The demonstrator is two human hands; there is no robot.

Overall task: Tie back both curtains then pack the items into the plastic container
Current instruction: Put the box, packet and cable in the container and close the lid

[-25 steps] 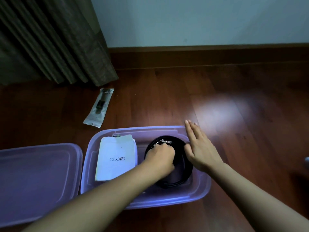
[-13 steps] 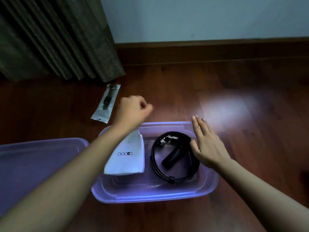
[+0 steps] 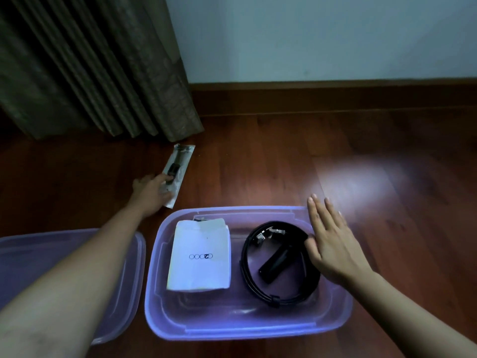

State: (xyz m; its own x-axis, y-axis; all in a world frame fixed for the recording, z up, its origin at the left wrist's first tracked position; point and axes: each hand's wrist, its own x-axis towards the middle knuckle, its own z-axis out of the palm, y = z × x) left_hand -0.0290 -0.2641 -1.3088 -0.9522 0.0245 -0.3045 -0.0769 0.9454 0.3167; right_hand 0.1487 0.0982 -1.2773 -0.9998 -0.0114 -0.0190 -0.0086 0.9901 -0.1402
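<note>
as left hand (image 3: 151,190) touches packet (image 3: 181,161), container (image 3: 232,335) sits near.

Hands, mine: two, left hand (image 3: 151,192) and right hand (image 3: 333,244).
Plastic container (image 3: 247,329), between them: one.
Lid (image 3: 25,254), beneath my left forearm: one.
Coiled black cable (image 3: 244,270), by my right hand: one.
Black cylinder (image 3: 275,264): one.
White packet (image 3: 198,257): one.
Clear sachet (image 3: 180,164), at my left hand: one.
Curtain (image 3: 90,68): one.

I see a translucent purple container (image 3: 247,329) and matching lid (image 3: 51,254), a white box (image 3: 198,270) printed with black rings, a black cable coil (image 3: 278,298), a silvery-clear pouch (image 3: 182,157), an olive-brown striped curtain (image 3: 90,60), a reddish-brown wood-grain floor (image 3: 258,164) and a pale blue wall (image 3: 309,34).
</note>
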